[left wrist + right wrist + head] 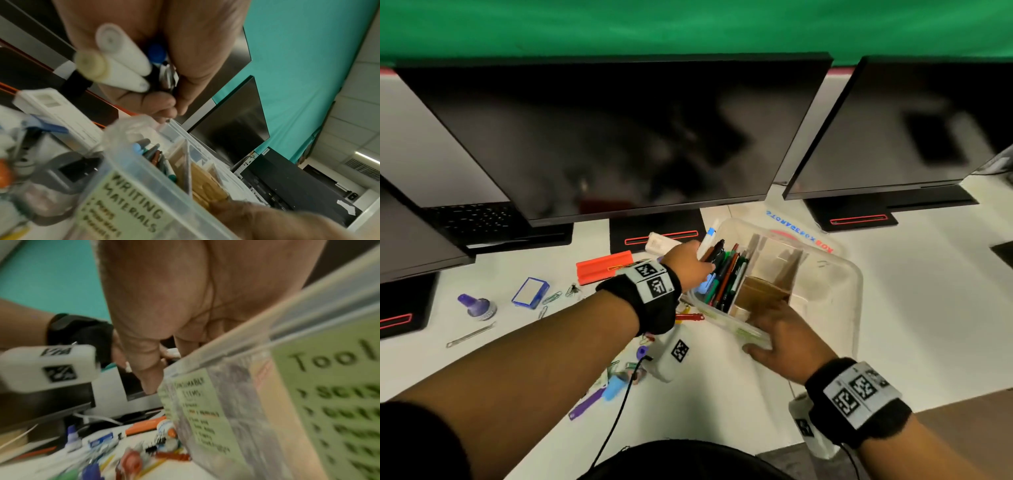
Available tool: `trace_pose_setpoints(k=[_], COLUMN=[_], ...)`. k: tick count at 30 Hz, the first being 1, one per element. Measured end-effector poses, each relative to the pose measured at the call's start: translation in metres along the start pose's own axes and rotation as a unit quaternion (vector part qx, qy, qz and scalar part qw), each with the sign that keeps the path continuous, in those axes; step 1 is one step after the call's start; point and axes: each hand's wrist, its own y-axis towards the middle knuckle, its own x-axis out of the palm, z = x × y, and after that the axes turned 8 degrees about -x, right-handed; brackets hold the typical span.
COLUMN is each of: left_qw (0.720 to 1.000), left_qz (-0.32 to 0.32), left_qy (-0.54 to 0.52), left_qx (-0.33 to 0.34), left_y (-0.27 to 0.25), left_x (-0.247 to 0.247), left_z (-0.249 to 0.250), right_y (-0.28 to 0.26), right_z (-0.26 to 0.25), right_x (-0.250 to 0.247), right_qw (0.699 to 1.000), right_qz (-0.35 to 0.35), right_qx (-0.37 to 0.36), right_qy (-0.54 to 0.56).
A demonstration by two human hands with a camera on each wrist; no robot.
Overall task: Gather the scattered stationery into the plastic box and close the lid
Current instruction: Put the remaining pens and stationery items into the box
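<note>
A clear plastic box [854, 291] with dividers stands right of centre on the white desk. Several pens [726, 277] lie in its left compartment. My left hand [697, 265] hovers over that compartment and grips a bundle of markers [125, 65], two white-bodied and one blue-capped. My right hand [774, 330] holds the box's near wall, with the thumb outside and the fingers over the rim. In the left wrist view a green label reads "WRITING MATERIALS" [133, 203]. The lid [799, 228], lettered "STORAGE BOX", lies behind the box.
Left of the box lie an orange block [604, 267], a blue-framed item [530, 293], a purple bottle [477, 306], paper clips [551, 298] and a metal strip [470, 335]. Purple and blue pieces [599, 397] sit near the front edge. Monitors [619, 137] line the back.
</note>
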Motion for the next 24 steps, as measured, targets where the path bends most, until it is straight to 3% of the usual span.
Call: trace_pose_setpoints(k=[6,12,19,24], left_qw=[0.999,0.997,0.996,0.993], left_qz=[0.027,0.001,-0.031,-0.010], left_qy=[0.035,0.063,-0.038,-0.111], left_qx=[0.000,0.043,0.076,0.039], left_y=[0.016,0.013,-0.003,-0.007], left_x=[0.029,0.042,0.012,-0.027], left_z=[0.028,0.018,-0.024,-0.067], right_y=[0.000,0.004,0.014,0.026], right_z=[0.002,0.004,-0.003,-0.013], right_x=[0.008,0.013,0.014,0.021], right_qw=[0.999,0.996,0.998,0.994], right_qz=[0.019,0.053,0.052,0.071], right_qx=[-0.032,-0.051,-0.024,-0.052], right_qy=[-0.038,-0.045,-0.028,-0.062])
